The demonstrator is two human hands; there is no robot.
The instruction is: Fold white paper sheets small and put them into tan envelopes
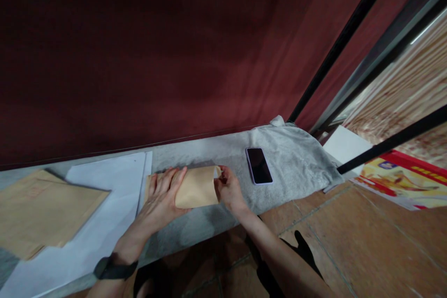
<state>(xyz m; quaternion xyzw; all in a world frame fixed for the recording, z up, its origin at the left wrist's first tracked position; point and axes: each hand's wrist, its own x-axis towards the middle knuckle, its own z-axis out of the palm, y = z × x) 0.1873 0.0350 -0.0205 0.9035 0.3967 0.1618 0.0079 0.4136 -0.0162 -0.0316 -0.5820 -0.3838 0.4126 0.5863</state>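
Observation:
A brown paper envelope (197, 188) lies on the narrow grey ledge between my hands. My left hand (162, 198) rests flat across its left part, fingers stretched over the paper. At the open right end, my right hand (228, 188) pinches the edge, and a bit of white shows inside the mouth. To the left, several brown envelopes (49, 209) are stacked on white paper sheets (111, 195); the top one carries faint reddish print. A phone (259, 165) with a pale purple case lies just right of my right hand.
A grey towel (296, 160) covers the right end of the ledge. Behind it rises a dark red wall (157, 65). Black metal bars (342, 37) slant on the right, near a red and yellow printed box (401, 179) on the tiled floor (335, 237).

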